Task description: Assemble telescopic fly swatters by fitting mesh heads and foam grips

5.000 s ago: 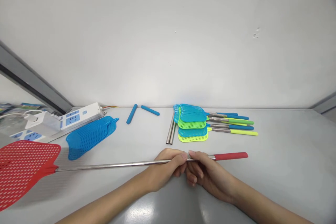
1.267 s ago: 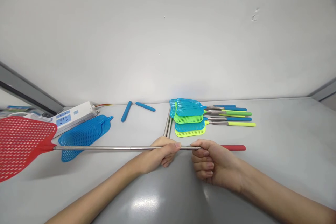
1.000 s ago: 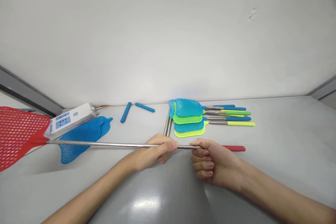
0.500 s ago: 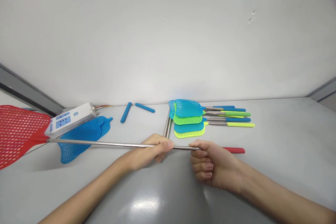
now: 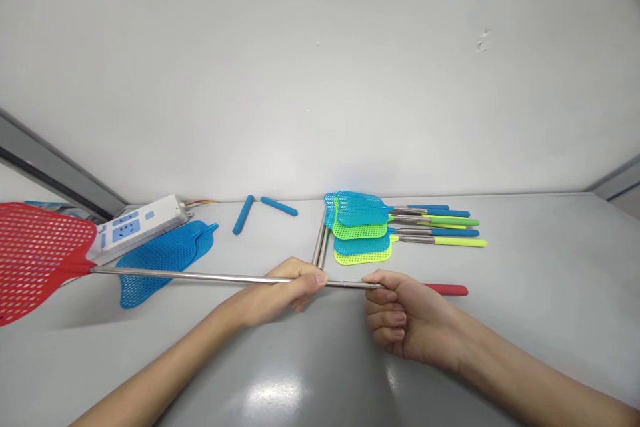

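Observation:
Stretched across the view is a red fly swatter (image 5: 45, 253) with a long, extended metal telescopic rod (image 5: 190, 275). My left hand (image 5: 285, 290) is closed around the middle of the rod, thumb on top. Near the red handle (image 5: 447, 289), my right hand (image 5: 407, 317) pinches the rod's thinner end, its other fingers curled. A short stretch of bare rod shows between the hands. The swatter's red head reaches past the left edge of the view. Below the rod, two blue swatter heads (image 5: 160, 257) lie stacked on the table.
Several blue, green and yellow fly swatters (image 5: 363, 208) lie piled behind my hands, handles rightward. Two blue handle grips (image 5: 243, 215) and some metal rods (image 5: 320, 240) are left of them. A white power strip (image 5: 143, 227) with wires sits at left. A pale wall (image 5: 320, 80) rises behind.
My left hand has shifted very slightly left, so the gap between my hands is a little wider. The camera view has moved a touch; the lying items look unchanged.

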Tool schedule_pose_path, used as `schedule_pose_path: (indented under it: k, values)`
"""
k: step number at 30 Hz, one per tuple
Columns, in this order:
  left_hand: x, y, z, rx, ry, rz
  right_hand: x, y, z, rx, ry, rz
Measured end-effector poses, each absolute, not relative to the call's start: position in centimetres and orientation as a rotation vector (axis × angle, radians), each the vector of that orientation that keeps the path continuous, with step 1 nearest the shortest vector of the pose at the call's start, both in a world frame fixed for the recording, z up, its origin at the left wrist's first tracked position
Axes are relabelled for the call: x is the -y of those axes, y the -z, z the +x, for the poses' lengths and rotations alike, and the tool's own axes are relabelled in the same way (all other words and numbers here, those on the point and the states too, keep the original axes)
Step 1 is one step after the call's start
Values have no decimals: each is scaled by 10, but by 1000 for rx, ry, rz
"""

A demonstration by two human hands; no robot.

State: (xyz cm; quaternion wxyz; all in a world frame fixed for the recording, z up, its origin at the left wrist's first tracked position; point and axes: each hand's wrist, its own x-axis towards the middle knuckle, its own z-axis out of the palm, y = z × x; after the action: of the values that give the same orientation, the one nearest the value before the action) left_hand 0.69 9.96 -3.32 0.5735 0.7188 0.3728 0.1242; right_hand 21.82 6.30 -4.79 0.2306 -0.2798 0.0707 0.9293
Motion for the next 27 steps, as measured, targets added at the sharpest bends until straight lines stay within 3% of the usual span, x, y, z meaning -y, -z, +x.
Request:
schedule_pose_path:
  k: [27]
  values:
    - [-104, 31, -9, -839, -331, 1684, -67, 48, 222, -117, -2514, -853]
